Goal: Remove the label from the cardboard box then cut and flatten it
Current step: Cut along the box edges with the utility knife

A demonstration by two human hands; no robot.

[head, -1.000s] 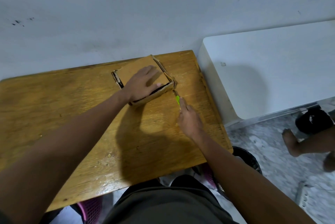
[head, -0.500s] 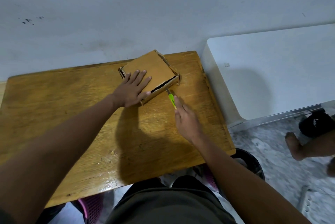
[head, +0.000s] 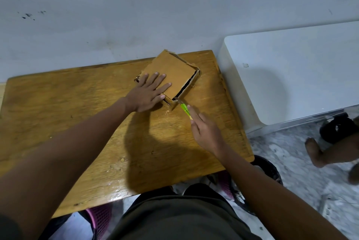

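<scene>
While left hand (head: 148, 92) presses box (head: 172, 73) flat-fingered, right hand (head: 204, 129) grips cutter (head: 185, 110).

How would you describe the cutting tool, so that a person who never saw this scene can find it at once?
Start from the wooden table by the wall and find the flat cardboard box at its far right end, pressed down by the left hand. At the box's near corner, the right hand grips the cutter. It is the only bright green thing there, its blade touching that corner.
</scene>
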